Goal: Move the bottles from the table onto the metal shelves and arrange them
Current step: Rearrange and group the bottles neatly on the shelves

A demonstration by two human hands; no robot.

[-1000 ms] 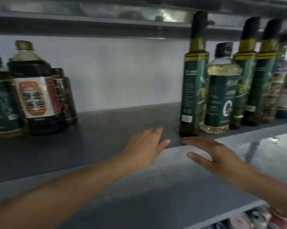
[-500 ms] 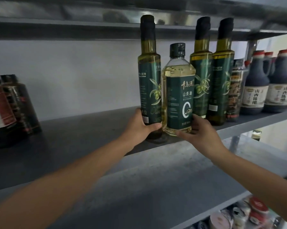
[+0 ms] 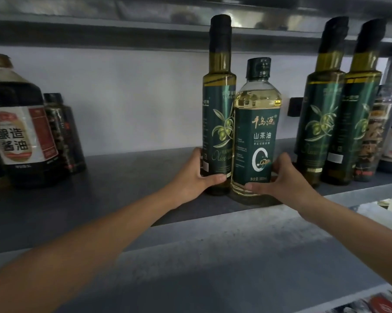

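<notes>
While our left hand (image 3: 197, 177) grips a tall dark-green glass olive oil bottle (image 3: 218, 123), our right hand (image 3: 283, 179) grips a shorter clear yellow-oil bottle (image 3: 256, 136) just beside it, both upright on the grey metal shelf (image 3: 122, 177).

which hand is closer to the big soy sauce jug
Left. The left hand grips the tall olive oil bottle, right of the soy sauce jug; the right hand holds the camellia oil bottle farther right.

Dim light around me; glare streaks the upper shelf (image 3: 190, 12), and my left forearm (image 3: 66, 267) blurs toward the stretched frame edge.
</notes>
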